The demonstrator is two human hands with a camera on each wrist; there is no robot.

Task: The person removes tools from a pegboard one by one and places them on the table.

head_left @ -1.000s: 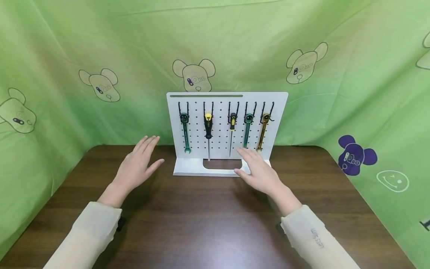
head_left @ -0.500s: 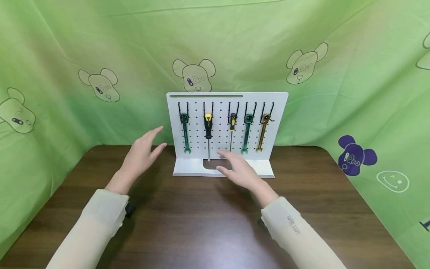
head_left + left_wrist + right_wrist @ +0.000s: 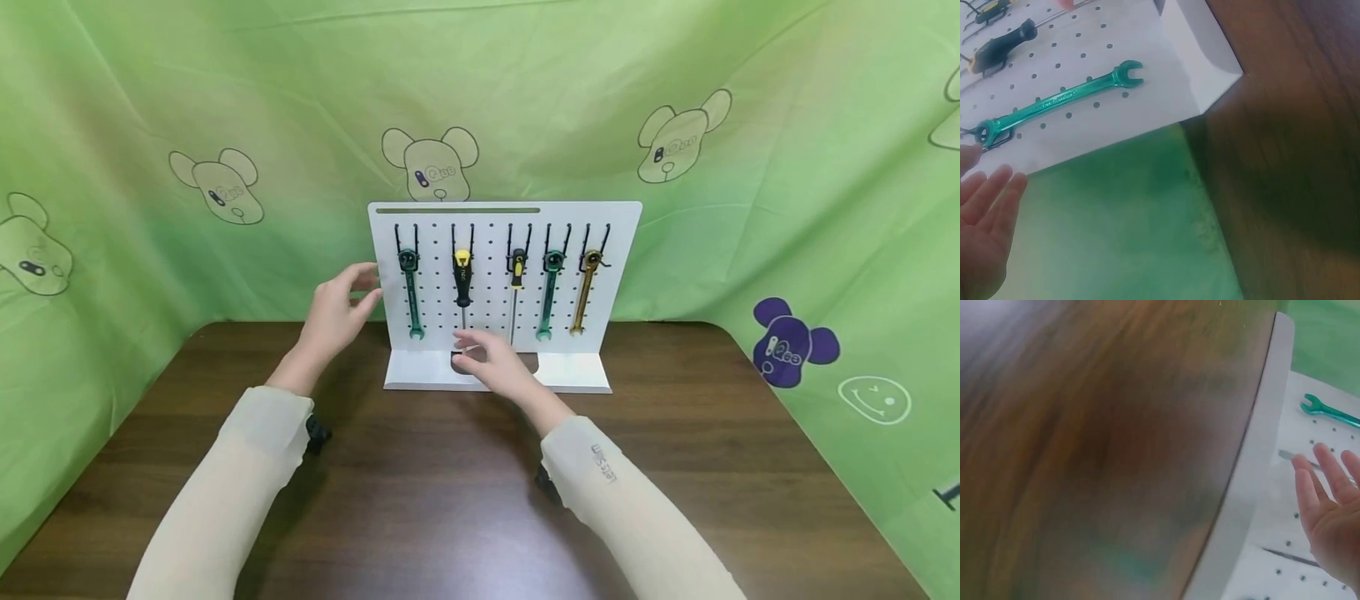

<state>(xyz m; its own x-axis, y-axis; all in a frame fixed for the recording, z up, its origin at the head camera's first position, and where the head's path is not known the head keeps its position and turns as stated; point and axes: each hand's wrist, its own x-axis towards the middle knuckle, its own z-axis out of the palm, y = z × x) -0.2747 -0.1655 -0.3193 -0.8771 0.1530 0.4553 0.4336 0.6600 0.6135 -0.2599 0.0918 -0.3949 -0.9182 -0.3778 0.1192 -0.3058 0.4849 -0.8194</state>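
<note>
A white pegboard stand (image 3: pixel 573 371) holds a row of tools on black hooks. My left hand (image 3: pixel 333 312) is at the board's left edge, fingers loosely bent and holding nothing; whether they touch the edge I cannot tell. Nearest to it hangs a green combination wrench (image 3: pixel 1060 102). In front of the board's lower part is my right hand (image 3: pixel 491 365), fingers relaxed, hiding the tip of a large black and yellow screwdriver (image 3: pixel 462 279) in the head view. To the right hang a smaller screwdriver (image 3: pixel 517 268), another green wrench (image 3: pixel 550 296) and a gold-coloured wrench (image 3: pixel 584 292).
The stand sits on a brown wooden table (image 3: pixel 442 483) near its back edge. Behind it hangs a green curtain (image 3: pixel 315 100) printed with bear heads. Black hooks stick out from the board toward me.
My left hand has moved right and forward to the board's left edge. My right hand has gone left, from below the green wrench to below the large screwdriver. The tools hang as before.
</note>
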